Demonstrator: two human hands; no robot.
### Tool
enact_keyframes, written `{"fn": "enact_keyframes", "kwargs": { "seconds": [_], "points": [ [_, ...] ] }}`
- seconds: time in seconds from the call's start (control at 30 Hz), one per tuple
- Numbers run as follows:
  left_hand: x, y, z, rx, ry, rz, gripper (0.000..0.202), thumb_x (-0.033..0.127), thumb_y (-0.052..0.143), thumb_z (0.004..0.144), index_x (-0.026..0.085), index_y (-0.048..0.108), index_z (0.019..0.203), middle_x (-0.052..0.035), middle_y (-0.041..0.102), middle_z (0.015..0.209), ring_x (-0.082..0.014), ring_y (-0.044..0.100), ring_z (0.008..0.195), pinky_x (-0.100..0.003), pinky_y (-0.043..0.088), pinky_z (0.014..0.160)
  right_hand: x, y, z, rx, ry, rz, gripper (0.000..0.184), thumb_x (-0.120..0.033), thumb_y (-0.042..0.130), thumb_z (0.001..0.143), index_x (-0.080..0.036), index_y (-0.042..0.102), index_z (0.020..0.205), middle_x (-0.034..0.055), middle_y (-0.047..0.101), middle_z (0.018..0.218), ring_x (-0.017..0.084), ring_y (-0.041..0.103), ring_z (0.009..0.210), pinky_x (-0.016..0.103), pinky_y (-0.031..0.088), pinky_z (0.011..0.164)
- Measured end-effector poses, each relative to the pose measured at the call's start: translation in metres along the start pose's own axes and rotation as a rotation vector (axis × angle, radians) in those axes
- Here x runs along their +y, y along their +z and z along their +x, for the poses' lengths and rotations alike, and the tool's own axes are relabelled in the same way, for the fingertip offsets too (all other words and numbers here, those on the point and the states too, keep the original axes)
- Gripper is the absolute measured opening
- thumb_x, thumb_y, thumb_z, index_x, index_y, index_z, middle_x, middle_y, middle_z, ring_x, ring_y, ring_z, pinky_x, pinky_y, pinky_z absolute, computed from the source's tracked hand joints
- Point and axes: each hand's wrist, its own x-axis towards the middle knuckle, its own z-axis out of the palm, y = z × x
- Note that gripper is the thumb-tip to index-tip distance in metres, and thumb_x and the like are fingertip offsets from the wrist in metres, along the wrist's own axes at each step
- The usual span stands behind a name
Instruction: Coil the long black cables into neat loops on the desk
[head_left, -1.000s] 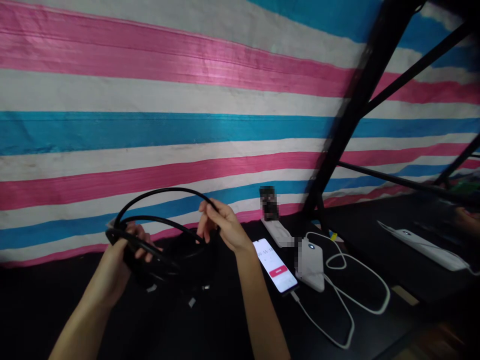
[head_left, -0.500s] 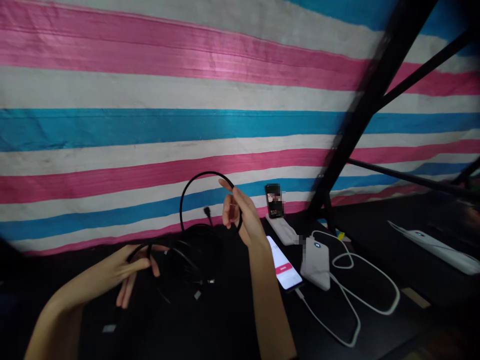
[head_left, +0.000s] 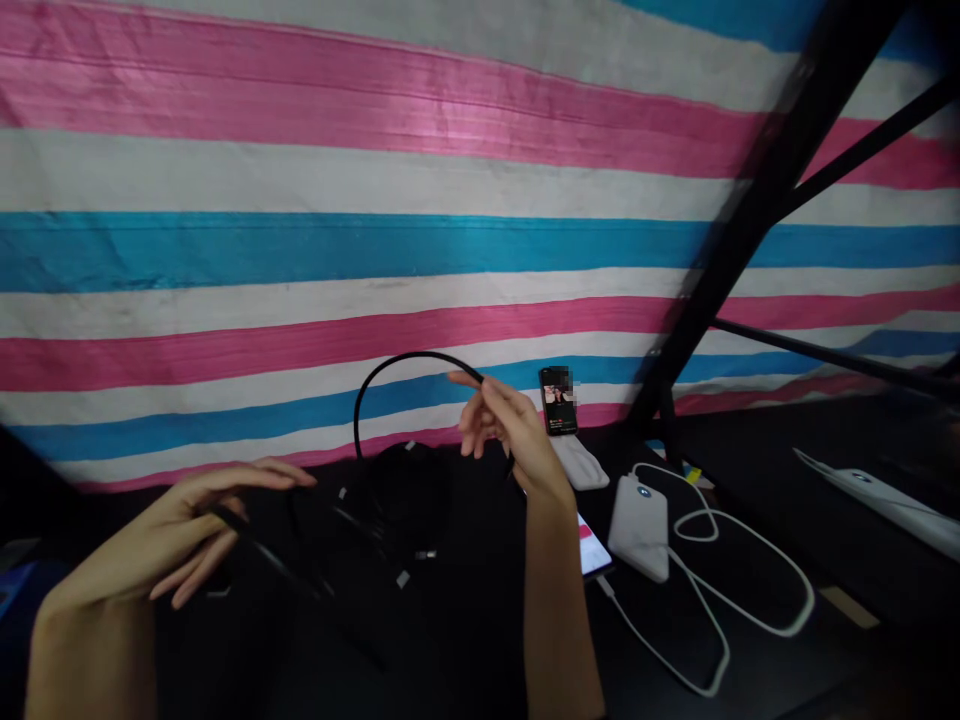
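Striped sheeting (head_left: 300, 170) in pink, white and blue fills the background, and a black table (head_left: 465, 650) runs along its foot, crossed on the right by a dark slanting frame (head_left: 739, 260). Over the left part of the table both hands are raised and well apart. Up against the stripes, the right hand (head_left: 514, 430) pinches a black cable (head_left: 420, 354) between thumb and fingers; from that pinch it arches leftward and drops toward the dark tabletop. Lower down, the left hand (head_left: 202, 530) has its fingers long and loosely bent, with a dark strand (head_left: 262, 553) held slackly at the thumb (whether it is part of the same cable, I cannot tell, the black on black hides so much). Between the hands, a small metallic plug (head_left: 426, 554) and a pale tag (head_left: 403, 579) show near more dim loops. Just beside the right forearm, and partly hidden by it, lies a lit phone (head_left: 594, 552), with a white lead (head_left: 709, 692) plugged into its near end. Behind it a second phone (head_left: 559, 405) stands upright by a white block (head_left: 579, 462). To the right sits a white power bank (head_left: 637, 530); farther right rests a long white device (head_left: 892, 505).
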Motion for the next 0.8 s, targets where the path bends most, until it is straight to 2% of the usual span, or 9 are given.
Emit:
{"fn": "enact_keyframes", "kwargs": {
  "seconds": [0.1, 0.17, 0.27, 0.33, 0.4, 0.5, 0.63, 0.7, 0.8],
  "points": [
    [-0.002, 0.012, -0.003, -0.287, -0.047, 0.187, 0.056, 0.043, 0.070, 0.055, 0.016, 0.067, 0.104, -0.0048, 0.054, 0.037, -0.0149, 0.036, 0.016, -0.019, 0.019, 0.021, 0.001, 0.012, -0.002, -0.159, 0.078, -0.027, 0.032, -0.041, 0.048, 0.091, -0.022, 0.063, 0.111, 0.0039, 0.066, 0.082, 0.012, 0.066, 0.061, 0.018, 0.044, 0.041],
    [-0.002, 0.026, -0.004, -0.310, 0.010, 0.148, 0.068, 0.052, 0.065, 0.063, 0.018, 0.056, 0.121, -0.0019, 0.051, 0.035, -0.0163, 0.042, 0.022, -0.019, 0.023, 0.023, 0.003, 0.023, -0.003, -0.246, 0.143, -0.036, 0.033, -0.042, 0.046, 0.092, -0.023, 0.062, 0.113, 0.0055, 0.066, 0.091, 0.013, 0.067, 0.068, 0.018, 0.046, 0.044],
    [0.000, 0.048, -0.005, -0.263, 0.092, 0.064, 0.068, 0.048, 0.068, 0.065, 0.021, 0.052, 0.125, -0.0083, 0.066, 0.070, -0.0196, 0.057, 0.045, -0.022, 0.037, 0.030, 0.008, 0.042, -0.006, -0.312, 0.267, -0.023, 0.039, -0.049, 0.041, 0.092, -0.024, 0.060, 0.116, 0.0070, 0.066, 0.100, 0.014, 0.067, 0.070, 0.019, 0.047, 0.046],
    [0.000, 0.059, -0.006, -0.219, 0.121, -0.004, 0.060, 0.042, 0.070, 0.065, 0.023, 0.055, 0.121, -0.0102, 0.066, 0.096, -0.0192, 0.061, 0.059, -0.022, 0.043, 0.036, 0.008, 0.051, -0.009, -0.342, 0.328, 0.021, 0.048, -0.058, 0.036, 0.090, -0.026, 0.057, 0.120, 0.0074, 0.065, 0.103, 0.014, 0.066, 0.067, 0.019, 0.045, 0.043],
    [0.000, 0.065, -0.007, -0.187, 0.138, -0.066, 0.054, 0.037, 0.071, 0.066, 0.025, 0.057, 0.118, -0.0087, 0.061, 0.112, -0.0168, 0.061, 0.066, -0.022, 0.048, 0.044, 0.006, 0.056, -0.011, -0.355, 0.336, 0.029, 0.055, -0.062, 0.034, 0.088, -0.026, 0.052, 0.126, 0.0075, 0.065, 0.098, 0.014, 0.065, 0.062, 0.017, 0.040, 0.039],
    [-0.002, 0.068, -0.009, -0.074, 0.194, -0.088, 0.045, 0.035, 0.068, 0.069, 0.026, 0.059, 0.113, -0.0043, 0.057, 0.121, -0.0147, 0.060, 0.076, -0.024, 0.052, 0.065, -0.002, 0.054, -0.013, -0.349, 0.304, -0.070, 0.053, -0.057, 0.048, 0.086, -0.026, 0.048, 0.129, 0.0072, 0.065, 0.098, 0.009, 0.060, 0.055, 0.015, 0.031, 0.037],
    [-0.008, 0.069, -0.008, 0.097, 0.333, 0.065, 0.041, 0.029, 0.062, 0.072, 0.029, 0.057, 0.113, -0.0008, 0.053, 0.127, -0.0196, 0.057, 0.099, -0.035, 0.040, 0.095, -0.013, 0.045, -0.016, -0.419, 0.340, -0.100, 0.052, -0.038, 0.062, 0.082, -0.028, 0.045, 0.130, 0.0074, 0.054, 0.127, 0.003, 0.057, 0.049, 0.017, 0.036, 0.041],
    [-0.012, 0.070, -0.006, 0.093, 0.393, 0.113, 0.039, 0.028, 0.058, 0.074, 0.029, 0.057, 0.113, -0.0017, 0.053, 0.127, -0.0234, 0.051, 0.111, -0.040, 0.034, 0.101, -0.016, 0.041, -0.019, -0.412, 0.346, -0.108, 0.052, -0.031, 0.060, 0.083, -0.029, 0.043, 0.132, 0.0077, 0.054, 0.128, 0.001, 0.055, 0.045, 0.017, 0.038, 0.041],
    [-0.015, 0.072, -0.004, 0.041, 0.409, 0.118, 0.039, 0.029, 0.057, 0.076, 0.028, 0.056, 0.115, -0.0037, 0.051, 0.130, -0.0262, 0.046, 0.119, -0.042, 0.033, 0.103, -0.018, 0.037, -0.021, -0.350, 0.333, -0.155, 0.046, -0.027, 0.054, 0.086, -0.028, 0.045, 0.131, 0.0069, 0.064, 0.114, -0.002, 0.042, 0.035, 0.015, 0.031, 0.035]
  ]
}}
